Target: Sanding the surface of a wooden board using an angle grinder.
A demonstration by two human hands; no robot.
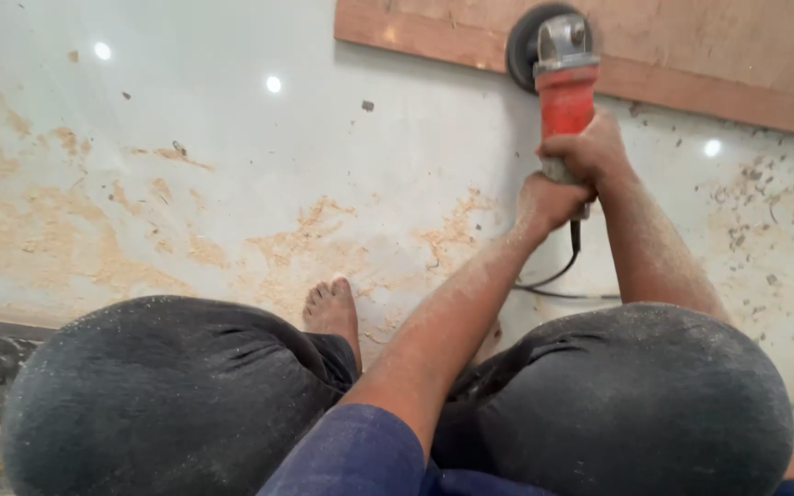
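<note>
Both hands, left hand [549, 200] and right hand [590, 147], clench the red grinder [564, 92] at the wooden board [691, 55] edge. Dusty pale floor [232, 138] lies open leftward.

Glossy pale tiled floor [232, 119], streaked with tan sawdust [75, 248] across left and centre. Wooden board [691, 55] flat on it at top right, black power cord [558, 280] trailing over tiles, bare foot [333, 308] planted on dust
</note>
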